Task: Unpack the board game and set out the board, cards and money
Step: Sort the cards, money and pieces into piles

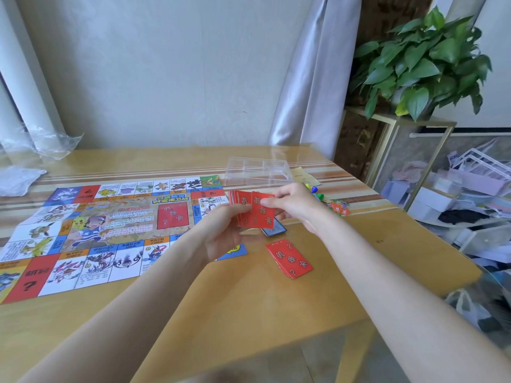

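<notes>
Both bare forearms reach in over the wooden table (249, 299), left hand (221, 230) gripping a fanned red card deck (243, 208), right hand (293, 203) pinching its front card (262, 214), beside the colourful paper board (110, 228).

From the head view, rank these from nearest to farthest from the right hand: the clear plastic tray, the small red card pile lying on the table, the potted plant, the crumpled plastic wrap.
1. Small red card pile, just below the right hand, toward the person.
2. Clear plastic tray, just beyond the hand.
3. Potted plant, up at far right, on a stand.
4. Crumpled plastic wrap, at the table's far left corner.

The pile and the tray are nearly too close to call.
</notes>
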The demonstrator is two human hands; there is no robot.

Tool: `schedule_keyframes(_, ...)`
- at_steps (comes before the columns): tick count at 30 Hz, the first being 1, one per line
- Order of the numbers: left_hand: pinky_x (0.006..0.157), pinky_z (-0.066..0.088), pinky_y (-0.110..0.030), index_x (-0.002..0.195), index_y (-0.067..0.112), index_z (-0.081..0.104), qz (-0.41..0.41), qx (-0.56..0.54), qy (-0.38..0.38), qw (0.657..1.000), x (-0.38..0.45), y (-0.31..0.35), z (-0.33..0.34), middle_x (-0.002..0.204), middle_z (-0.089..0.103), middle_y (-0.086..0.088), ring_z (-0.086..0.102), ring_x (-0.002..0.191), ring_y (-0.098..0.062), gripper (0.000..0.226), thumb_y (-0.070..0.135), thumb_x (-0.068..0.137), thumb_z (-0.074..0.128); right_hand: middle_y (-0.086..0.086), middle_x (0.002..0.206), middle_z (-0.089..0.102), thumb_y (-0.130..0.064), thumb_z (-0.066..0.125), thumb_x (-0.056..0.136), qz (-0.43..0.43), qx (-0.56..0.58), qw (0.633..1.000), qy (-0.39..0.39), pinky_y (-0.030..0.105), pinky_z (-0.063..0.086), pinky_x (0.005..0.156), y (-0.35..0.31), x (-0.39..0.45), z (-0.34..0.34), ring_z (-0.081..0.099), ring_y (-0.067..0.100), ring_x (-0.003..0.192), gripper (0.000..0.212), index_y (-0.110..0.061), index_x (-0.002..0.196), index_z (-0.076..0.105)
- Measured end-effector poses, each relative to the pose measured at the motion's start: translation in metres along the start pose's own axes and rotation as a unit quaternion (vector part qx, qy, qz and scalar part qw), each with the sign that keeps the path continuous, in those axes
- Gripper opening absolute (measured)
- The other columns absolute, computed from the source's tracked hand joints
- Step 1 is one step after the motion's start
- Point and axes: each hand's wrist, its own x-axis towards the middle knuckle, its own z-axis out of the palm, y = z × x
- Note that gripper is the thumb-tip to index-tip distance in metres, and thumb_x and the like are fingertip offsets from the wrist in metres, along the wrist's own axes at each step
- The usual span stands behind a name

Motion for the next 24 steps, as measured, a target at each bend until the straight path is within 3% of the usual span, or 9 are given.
schedule_keyframes(2, 0.085, 0.054, -0.044, 0.107, 0.004, 0.059, 0.008, -0.014, 0.005, 1.0, -0.001, -0.001, -0.002, 0.099, 0.068, -0.015, 0.065, 0.093, -0.025, 0.02, -0.001, 0.093, 0.045, 0.003, 0.076, 0.065, -0.009, 0.07, 0.082, 0.006, 0.031, 0.999, 0.0, 0.02, 0.048, 0.054, 0.001, -0.003, -0.006, 0.059, 0.015, 0.065, 0.015, 0.004, 0.084, 0.064)
schedule_keyframes(5, 0.075, 0.058, -0.033, 0.104, 0.006, 0.059, 0.034, 0.0, 0.026, 0.999, -0.004, -0.002, -0.003, 0.097, 0.068, -0.013, 0.066, 0.09, -0.023, 0.017, -0.001, 0.091, 0.052, 0.006, 0.074, 0.065, -0.006, 0.068, 0.082, 0.008, 0.091, 0.996, -0.022, 0.018, 0.047, 0.052, -0.002, -0.007, -0.01, 0.058, 0.011, 0.059, 0.013, -0.008, 0.074, 0.058)
schedule_keyframes(8, 0.068, 0.058, -0.027, 0.1, 0.009, 0.06, 0.048, 0.013, 0.047, 0.998, -0.005, 0.0, 0.0, 0.092, 0.069, -0.01, 0.066, 0.085, -0.02, 0.015, 0.002, 0.088, 0.058, 0.008, 0.075, 0.065, -0.004, 0.068, 0.082, 0.004, 0.122, 0.992, -0.038, 0.016, 0.047, 0.05, -0.006, -0.01, -0.009, 0.059, 0.01, 0.057, 0.007, -0.004, 0.08, 0.061)
schedule_keyframes(11, 0.072, 0.058, -0.029, 0.1, 0.008, 0.06, 0.044, 0.01, 0.025, 0.999, -0.006, 0.004, 0.005, 0.092, 0.069, -0.012, 0.067, 0.087, -0.021, 0.01, 0.007, 0.09, 0.056, 0.009, 0.078, 0.066, -0.005, 0.069, 0.081, 0.007, 0.13, 0.991, -0.04, 0.017, 0.047, 0.049, -0.005, -0.013, -0.006, 0.059, 0.013, 0.062, 0.013, 0.001, 0.093, 0.064)
schedule_keyframes(15, 0.074, 0.058, -0.033, 0.107, 0.004, 0.057, 0.047, -0.018, 0.017, 0.999, -0.006, 0.005, 0.002, 0.098, 0.067, -0.015, 0.066, 0.09, -0.024, 0.016, 0.002, 0.093, 0.049, 0.007, 0.079, 0.067, -0.008, 0.07, 0.081, 0.015, 0.117, 0.993, -0.003, 0.018, 0.043, 0.048, -0.003, -0.011, -0.01, 0.058, 0.013, 0.062, 0.009, -0.007, 0.078, 0.062)
schedule_keyframes(19, 0.065, 0.058, -0.025, 0.1, 0.009, 0.058, 0.063, 0.029, 0.064, 0.996, -0.005, 0.001, 0.0, 0.093, 0.068, -0.01, 0.066, 0.084, -0.019, 0.014, 0.002, 0.088, 0.058, 0.006, 0.077, 0.068, -0.008, 0.07, 0.081, 0.015, 0.108, 0.993, -0.033, 0.018, 0.045, 0.049, -0.004, -0.013, -0.009, 0.06, 0.012, 0.062, 0.009, -0.006, 0.081, 0.061)
schedule_keyframes(24, 0.072, 0.058, -0.03, 0.101, 0.008, 0.059, 0.064, -0.006, 0.032, 0.997, -0.005, 0.002, 0.004, 0.096, 0.068, -0.012, 0.067, 0.088, -0.021, 0.011, 0.006, 0.093, 0.051, 0.012, 0.088, 0.069, -0.007, 0.07, 0.081, 0.011, 0.109, 0.994, -0.01, 0.018, 0.04, 0.047, -0.003, -0.012, -0.008, 0.061, 0.019, 0.075, 0.009, -0.008, 0.078, 0.061)
